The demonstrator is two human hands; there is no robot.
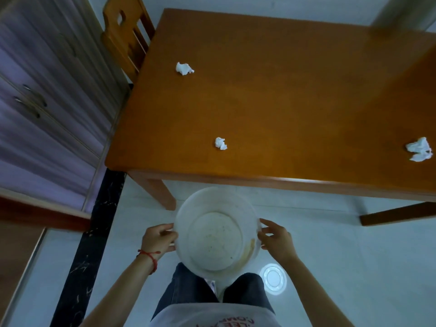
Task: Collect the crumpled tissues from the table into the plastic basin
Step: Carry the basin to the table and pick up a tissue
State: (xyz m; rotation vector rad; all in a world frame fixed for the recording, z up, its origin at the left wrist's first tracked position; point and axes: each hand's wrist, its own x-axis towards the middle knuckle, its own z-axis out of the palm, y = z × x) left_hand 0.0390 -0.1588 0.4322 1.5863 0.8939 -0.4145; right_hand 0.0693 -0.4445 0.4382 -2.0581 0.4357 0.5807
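Observation:
A round white plastic basin point(181, 218) is held in the air below the table's near edge, above my legs; nothing lies in it. My left hand point(157, 239) grips its left rim and my right hand point(276, 239) grips its right rim. Three crumpled white tissues lie on the brown wooden table point(283, 90): one tissue at the far left point(184, 68), one small tissue near the front edge point(220, 143), one larger tissue at the right edge of view point(419, 149).
A wooden chair point(125, 36) stands at the table's far left corner. A cabinet with lilac doors point(47, 90) fills the left side. The floor is pale tile, with a black strip point(94, 232) at the left and a round light reflection point(273, 278) by my right leg.

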